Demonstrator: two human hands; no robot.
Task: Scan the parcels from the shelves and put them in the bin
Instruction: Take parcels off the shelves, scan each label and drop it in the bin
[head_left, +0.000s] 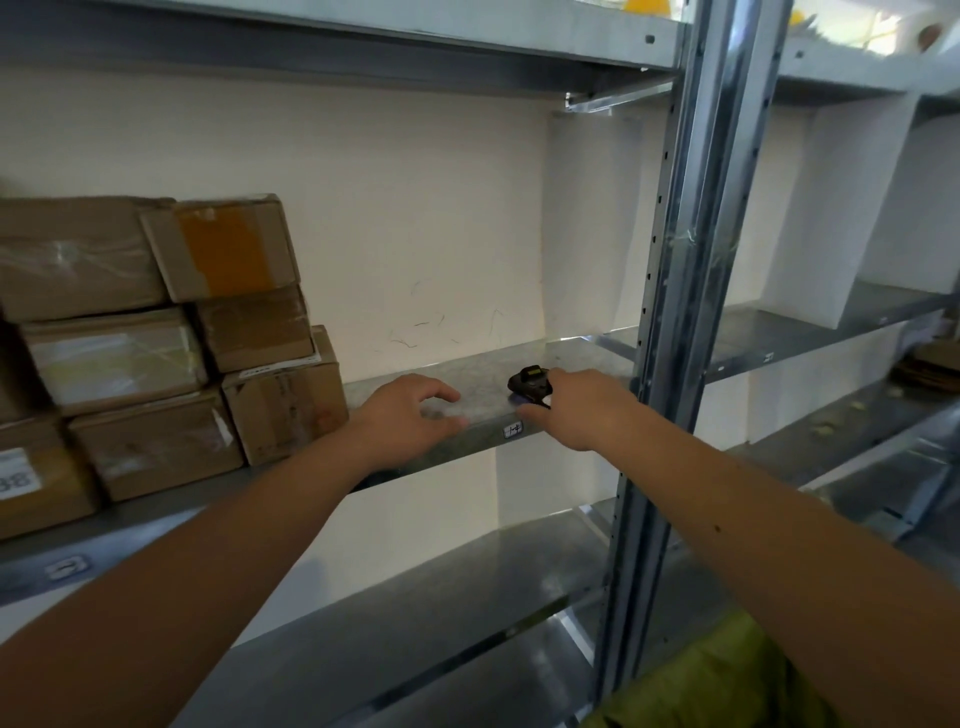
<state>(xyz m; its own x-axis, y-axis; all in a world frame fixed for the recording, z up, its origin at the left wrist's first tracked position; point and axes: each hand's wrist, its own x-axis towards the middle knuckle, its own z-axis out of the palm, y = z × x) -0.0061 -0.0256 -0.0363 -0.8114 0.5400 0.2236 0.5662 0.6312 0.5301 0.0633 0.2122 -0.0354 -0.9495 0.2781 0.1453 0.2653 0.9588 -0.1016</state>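
Several brown cardboard parcels (156, 338) are stacked at the left of the middle metal shelf (483, 374). A small black scanner (527, 383) with a yellow label sits on the shelf's bare right part. My right hand (582, 410) is at the scanner, thumb in front of it and fingers against its right side, pinching it. My left hand (410, 410) hovers over the shelf's front edge between the parcels and the scanner, fingers loosely curled and holding nothing. No bin is in view.
A metal upright post (675, 312) stands just right of my right hand. A lower shelf (441, 623) lies below, another shelf above. White dividers (841, 218) stand in the bay to the right. Green cloth (701, 686) shows at the bottom right.
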